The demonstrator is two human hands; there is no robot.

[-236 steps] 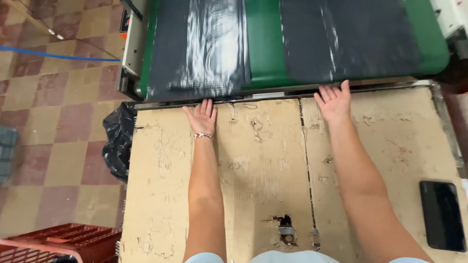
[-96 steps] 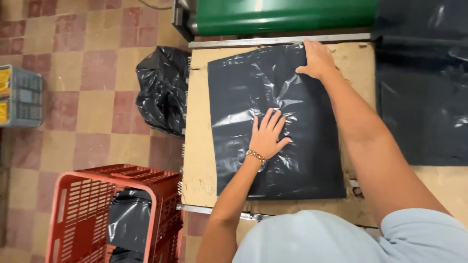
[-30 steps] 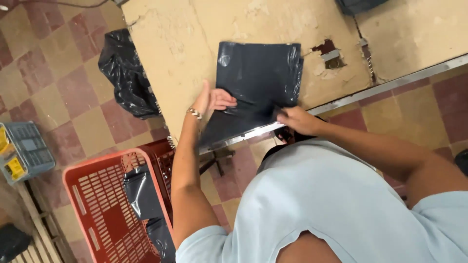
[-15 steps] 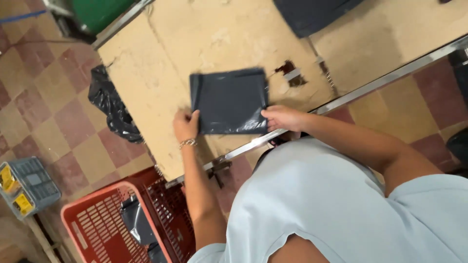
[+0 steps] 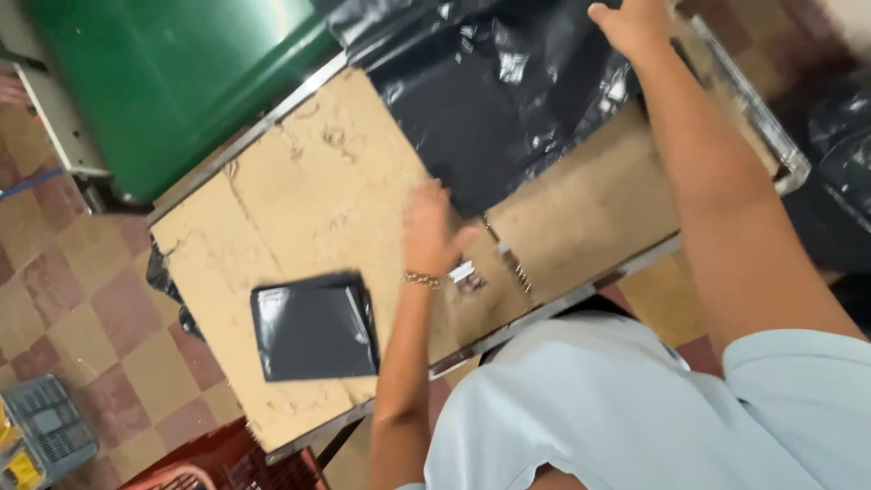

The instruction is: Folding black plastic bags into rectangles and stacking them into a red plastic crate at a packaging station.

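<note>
A small, flat folded black plastic bag lies alone on the left part of the worn wooden table. A large, glossy, unfolded black plastic bag is spread over the table's far side. My right hand reaches out to its far edge and has hold of it there. My left hand is motion-blurred with its fingers apart, just beside the near corner of the large bag. It holds nothing.
A green machine stands beyond the table's far left. On the tiled floor are a red crate, a grey-blue crate and crumpled black plastic by the table's left side. More black plastic lies at the right.
Both hands have left the folded bag, which now lies alone at the left. My right hand has reached far out to a large unfolded bag, and my left hand moved toward its near corner.
</note>
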